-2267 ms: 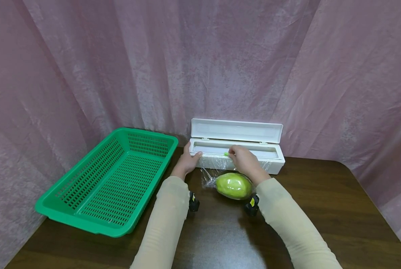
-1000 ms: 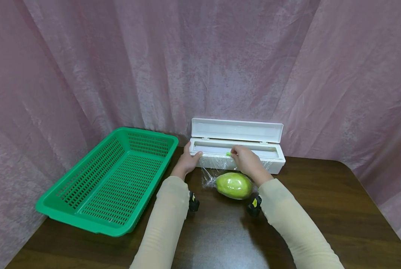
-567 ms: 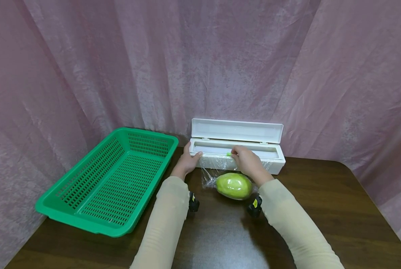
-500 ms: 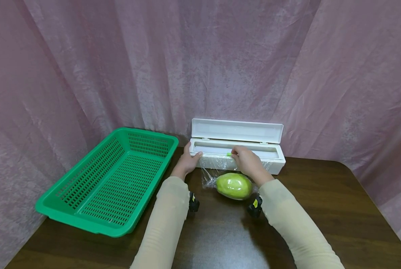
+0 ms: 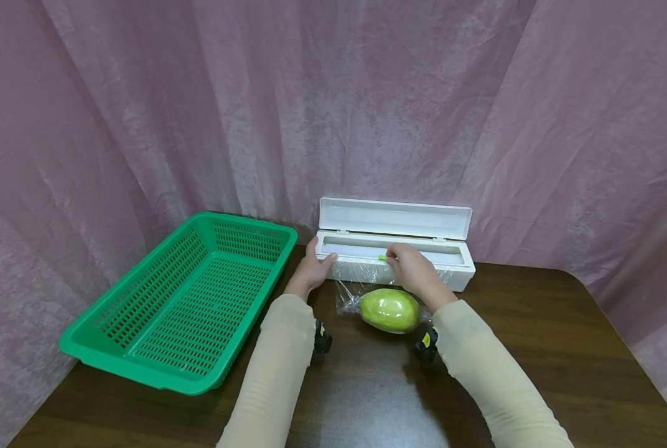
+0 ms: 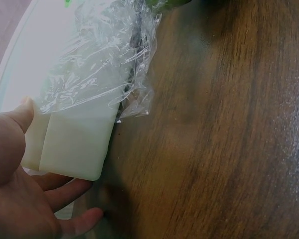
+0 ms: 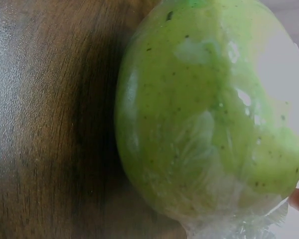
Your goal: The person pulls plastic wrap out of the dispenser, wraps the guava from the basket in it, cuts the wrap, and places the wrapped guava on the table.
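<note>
A white cling film dispenser box [image 5: 345, 269] stands at the back of the table with its lid raised. My left hand [image 5: 310, 271] grips its left end, thumb on the top edge and fingers around the end wall, as the left wrist view shows. My right hand [image 5: 410, 270] pinches a small green slide cutter [image 5: 382, 257] on the front rim; its fingertips are partly hidden. Clear cling film [image 6: 89, 59] hangs over the front of the box. It runs down to a green papaya-like fruit [image 7: 204, 114], wrapped in film and lying on the table before the box.
To the left stands a green plastic basket [image 5: 137, 372] with slotted walls and no contents in sight. A brown wooden table [image 5: 546, 348] carries everything. Pink curtains [image 5: 401, 99] hang close behind the box and basket.
My right hand has shifted slightly to the right together with the green slide cutter. The left hand, box, fruit and basket look much the same.
</note>
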